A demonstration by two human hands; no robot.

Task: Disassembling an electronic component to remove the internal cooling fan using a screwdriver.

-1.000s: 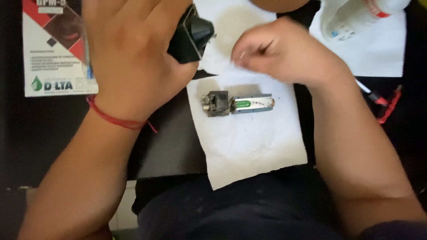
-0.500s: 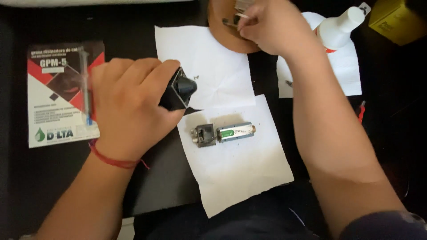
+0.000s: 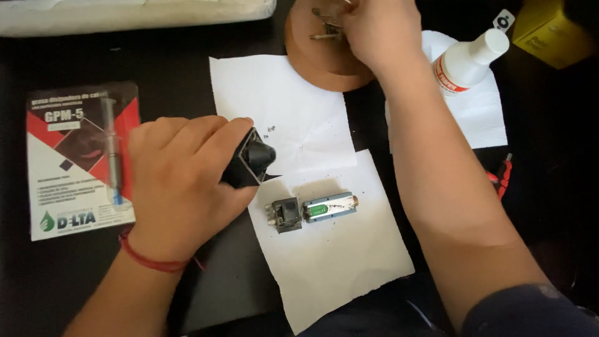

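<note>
Your left hand (image 3: 181, 187) is closed around a small black box part (image 3: 249, 159). Your fingers wrap its back, and its front end sticks out past your fingertips. Just below and to the right of those fingertips, a little metal piece with a green strip (image 3: 315, 210) lies on a white paper sheet (image 3: 337, 262), not touching your hand. Left of your knuckles is a red and white packet (image 3: 78, 162) with a syringe inside.

Farther away, your right hand (image 3: 377, 31) reaches over a round brown wooden dish (image 3: 312, 59). Its fingers curl down over small metal bits (image 3: 324, 28) there. You cannot tell if they pinch anything. A white bottle (image 3: 468, 62) lies just right of that wrist.

Half a second ago your left hand was in almost the same spot. Your right hand has stayed at the dish too.

The dark table (image 3: 62, 281) is bare near your left wrist. A second paper sheet (image 3: 281, 106) lies between your two hands.
</note>
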